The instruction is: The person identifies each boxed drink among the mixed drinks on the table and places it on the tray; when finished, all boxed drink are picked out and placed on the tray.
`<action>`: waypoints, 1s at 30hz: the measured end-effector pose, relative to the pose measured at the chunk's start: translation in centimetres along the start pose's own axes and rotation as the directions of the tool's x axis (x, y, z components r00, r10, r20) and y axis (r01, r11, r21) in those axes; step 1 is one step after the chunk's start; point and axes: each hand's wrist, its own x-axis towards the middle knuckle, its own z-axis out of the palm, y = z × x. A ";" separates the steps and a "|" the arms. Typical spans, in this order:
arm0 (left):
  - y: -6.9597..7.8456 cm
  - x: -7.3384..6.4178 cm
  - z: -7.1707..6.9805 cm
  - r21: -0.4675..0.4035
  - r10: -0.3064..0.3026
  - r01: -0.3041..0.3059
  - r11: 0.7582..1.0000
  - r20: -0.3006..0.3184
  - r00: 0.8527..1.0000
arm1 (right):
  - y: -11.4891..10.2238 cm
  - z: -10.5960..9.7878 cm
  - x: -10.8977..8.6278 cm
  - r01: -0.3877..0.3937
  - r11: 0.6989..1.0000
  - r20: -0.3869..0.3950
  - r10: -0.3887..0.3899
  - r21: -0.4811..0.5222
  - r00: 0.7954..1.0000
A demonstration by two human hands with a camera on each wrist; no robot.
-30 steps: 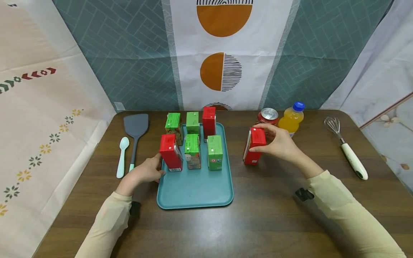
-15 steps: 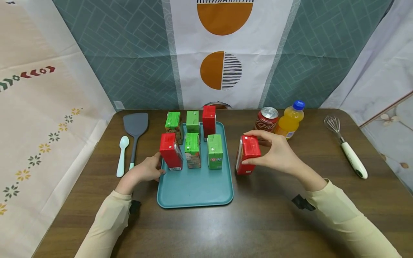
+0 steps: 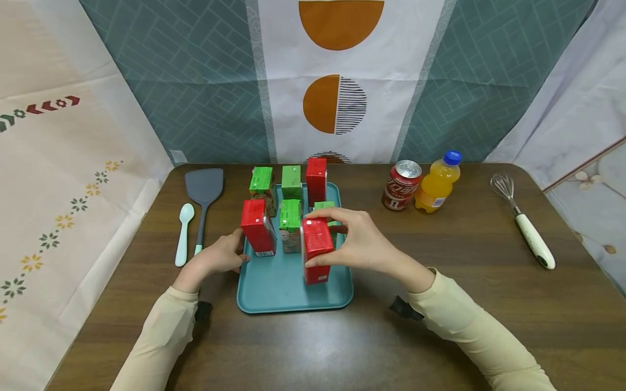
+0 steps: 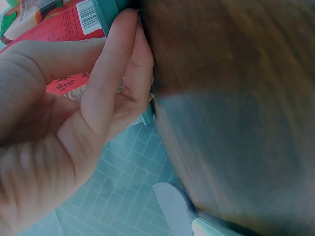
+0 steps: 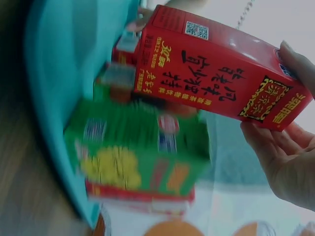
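My right hand point(image 3: 359, 241) pinches a red drink carton point(image 3: 317, 247) by its top, over the front right part of the teal tray point(image 3: 274, 304). In the right wrist view, that red carton point(image 5: 206, 64) is between thumb and fingers, in front of a green drink carton point(image 5: 142, 137). Whether its base touches the tray cannot be told. My left hand point(image 3: 222, 254) grips the tray's left edge; in the left wrist view, the left hand point(image 4: 93, 93) has its fingertips at the tray rim point(image 4: 103, 14). Beside it on the tray stands another red carton point(image 3: 258, 228).
More upright cartons fill the tray's back, including a green one point(image 3: 290, 225) and a red one point(image 3: 317, 182). A cola can point(image 3: 402, 185) and an orange drink bottle point(image 3: 437, 184) stand back right. A whisk point(image 3: 525, 225) lies right; a spatula point(image 3: 205, 190) and spoon point(image 3: 184, 233) lie left.
My right hand has carried the red carton leftward from the table beside the tray to above the tray. The green carton behind it is now partly covered. My left hand stays at the tray edge.
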 end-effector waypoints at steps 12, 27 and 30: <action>0.2 -0.2 -0.2 -0.008 0.032 -0.032 0.999 -0.005 0.999 | -0.8 6.2 3.3 0.001 0.997 0.094 -0.008 0.071 0.996; 0.1 0.0 -0.1 -0.034 0.065 -0.065 0.997 0.007 0.998 | -1.3 8.9 3.8 -0.042 0.995 0.056 0.047 -0.089 0.997; 0.0 -0.1 -0.2 -0.022 0.068 -0.068 0.997 0.005 0.998 | -1.5 9.2 3.6 -0.061 0.995 0.037 0.064 -0.082 0.997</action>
